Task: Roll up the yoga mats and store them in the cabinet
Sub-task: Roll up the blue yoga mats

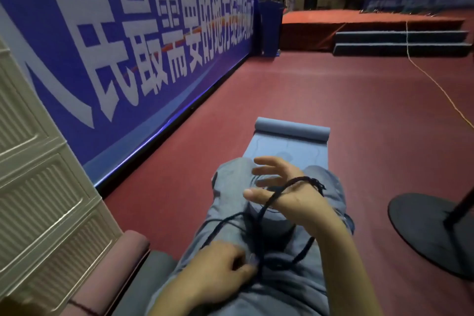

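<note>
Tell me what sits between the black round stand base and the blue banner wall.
In the head view: red floor and the partly rolled blue mat, between stand base and banner wall.

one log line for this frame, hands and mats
left hand: pinches black cord | right hand: open, cord looped over it | blue yoga mat: partly rolled, on floor | pink rolled mat: beside cabinet

- Dark red sports floor [333, 100] fills a dim hall.
- Blue banner [123, 41] with white characters lines the left wall.
- Red raised platform [359, 20] with blue steps [400, 42] stands far off.
</note>
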The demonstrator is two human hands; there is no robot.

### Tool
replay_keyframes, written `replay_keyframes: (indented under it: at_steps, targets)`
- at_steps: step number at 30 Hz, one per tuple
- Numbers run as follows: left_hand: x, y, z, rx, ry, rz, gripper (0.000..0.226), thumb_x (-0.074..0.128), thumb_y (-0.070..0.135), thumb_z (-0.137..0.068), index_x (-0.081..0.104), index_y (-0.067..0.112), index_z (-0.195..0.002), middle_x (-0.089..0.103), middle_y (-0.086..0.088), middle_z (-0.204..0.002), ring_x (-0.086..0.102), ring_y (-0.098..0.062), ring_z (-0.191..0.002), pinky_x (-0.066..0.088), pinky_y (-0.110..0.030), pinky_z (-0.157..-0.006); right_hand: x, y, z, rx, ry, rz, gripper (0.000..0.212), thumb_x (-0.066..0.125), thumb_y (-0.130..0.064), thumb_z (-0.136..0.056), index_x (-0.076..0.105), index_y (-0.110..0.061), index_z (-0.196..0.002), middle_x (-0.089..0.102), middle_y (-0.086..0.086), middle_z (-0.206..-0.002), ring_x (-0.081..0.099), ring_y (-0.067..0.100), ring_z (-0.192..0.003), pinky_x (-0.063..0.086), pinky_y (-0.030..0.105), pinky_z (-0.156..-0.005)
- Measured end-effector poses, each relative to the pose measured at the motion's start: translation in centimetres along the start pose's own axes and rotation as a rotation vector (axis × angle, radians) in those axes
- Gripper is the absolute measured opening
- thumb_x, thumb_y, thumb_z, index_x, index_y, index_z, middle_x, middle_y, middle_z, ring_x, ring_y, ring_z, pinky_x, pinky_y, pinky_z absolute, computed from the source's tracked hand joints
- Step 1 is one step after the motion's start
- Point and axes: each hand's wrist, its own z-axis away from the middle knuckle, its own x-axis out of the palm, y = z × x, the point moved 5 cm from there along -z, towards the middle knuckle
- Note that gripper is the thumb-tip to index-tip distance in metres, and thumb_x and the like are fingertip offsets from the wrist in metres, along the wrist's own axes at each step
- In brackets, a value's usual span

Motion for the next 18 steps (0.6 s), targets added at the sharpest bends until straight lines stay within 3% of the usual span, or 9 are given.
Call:
replay_keyframes:
  at_steps: [2, 3, 5, 7, 9, 11, 12, 15, 18]
  targets:
    - [-1.2, 0.0, 0.6, 0.036, 0.045, -0.123, 0.03, 0.05, 0.053, -0.09, 0.057, 0.024, -0.093, 0.068, 0.005, -0.089, 0.061, -0.014, -0.085, 0.046, -0.035, -0.071, 0.1, -0.1, -0.3, 0.04, -0.042, 0.339, 0.062, 0.09, -0.046, -0.07, 0.061, -0.036, -0.125, 0.067, -0.016, -0.116, 0.065, 0.004, -0.106, 0.055, 0.034, -0.095]
    - [-2.2, 0.4, 0.9, 0.077, 0.139, -0.073, 0.024, 0.05, 0.048, -0.09, 0.056, 0.027, -0.1, 0.069, 0.008, -0.095, 0.063, -0.012, -0.089, 0.048, -0.034, -0.074, 0.2, 0.0, -0.8, 0.07, -0.069, 0.492, 0.059, 0.085, -0.051, -0.073, 0.061, -0.036, -0.125, 0.066, -0.017, -0.116, 0.064, 0.006, -0.106, 0.054, 0.033, -0.097]
    - [-4.1, 1.4, 1.4, 0.145, 0.249, 0.257, 0.022, 0.056, 0.035, -0.086, 0.059, 0.032, -0.108, 0.071, 0.017, -0.101, 0.066, -0.004, -0.095, 0.052, -0.028, -0.082, 0.5, 0.1, -1.9, 0.144, -0.099, 0.712, 0.049, 0.072, -0.055, -0.082, 0.06, -0.035, -0.126, 0.065, -0.012, -0.118, 0.063, 0.015, -0.109, 0.053, 0.037, -0.098]
    - [-4.4, 2.7, 1.0, 0.184, 0.116, 0.68, 0.037, 0.068, 0.022, -0.082, 0.062, 0.03, -0.118, 0.073, 0.014, -0.11, 0.07, -0.004, -0.101, 0.055, -0.023, -0.086, 1.3, 0.3, -2.6, 0.159, -0.167, 0.949, 0.029, 0.058, -0.041, -0.089, 0.062, -0.03, -0.116, 0.065, -0.003, -0.118, 0.062, 0.023, -0.106, 0.053, 0.041, -0.094]
    - [-4.0, 3.7, 0.3, 0.155, 0.147, 0.778, 0.036, 0.079, 0.021, -0.081, 0.065, 0.027, -0.113, 0.074, 0.012, -0.1, 0.068, -0.003, -0.08, 0.053, -0.019, -0.072, 2.0, 0.8, -2.8, 0.144, -0.254, 1.106, 0.023, 0.051, -0.023, -0.089, 0.063, -0.023, -0.109, 0.065, 0.002, -0.114, 0.061, 0.026, -0.098, 0.053, 0.04, -0.087]
    - [-3.1, 3.9, -0.6, 0.118, 0.294, 0.795, 0.016, 0.08, 0.025, -0.084, 0.068, 0.021, -0.093, 0.064, 0.011, -0.069, 0.049, -0.005, -0.055, 0.041, -0.02, -0.055, 2.1, 1.0, -2.2, 0.168, -0.249, 0.988, 0.029, 0.051, -0.014, -0.087, 0.065, -0.018, -0.111, 0.068, 0.005, -0.107, 0.063, 0.026, -0.097, 0.054, 0.038, -0.085]
    - [-2.5, 3.8, -1.0, 0.104, 0.314, 0.844, 0.015, 0.077, 0.025, -0.087, 0.066, 0.017, -0.083, 0.055, 0.011, -0.06, 0.041, -0.005, -0.052, 0.035, -0.022, -0.052, 1.9, 1.3, -2.0, 0.151, -0.224, 0.904, 0.028, 0.051, -0.015, -0.086, 0.067, -0.016, -0.11, 0.07, 0.005, -0.105, 0.065, 0.026, -0.097, 0.055, 0.04, -0.086]
    - [-2.0, 2.2, -2.1, 0.052, 0.415, 0.848, 0.028, 0.063, 0.032, -0.083, 0.052, 0.013, -0.066, 0.041, 0.01, -0.053, 0.034, -0.006, -0.053, 0.03, -0.026, -0.051, 1.1, 1.9, -1.1, 0.105, -0.198, 0.757, 0.026, 0.057, -0.029, -0.092, 0.066, -0.017, -0.113, 0.069, -0.002, -0.11, 0.064, 0.019, -0.1, 0.053, 0.036, -0.089]
    - [-3.3, -1.3, -3.3, -0.041, 0.586, 0.712, 0.027, 0.054, 0.033, -0.077, 0.043, 0.016, -0.059, 0.039, 0.008, -0.049, 0.032, -0.008, -0.05, 0.03, -0.029, -0.05, -0.8, 2.9, -0.9, 0.046, -0.092, 0.821, 0.015, 0.061, -0.034, -0.094, 0.061, -0.025, -0.105, 0.06, -0.01, -0.104, 0.056, 0.019, -0.1, 0.039, 0.029, -0.08]
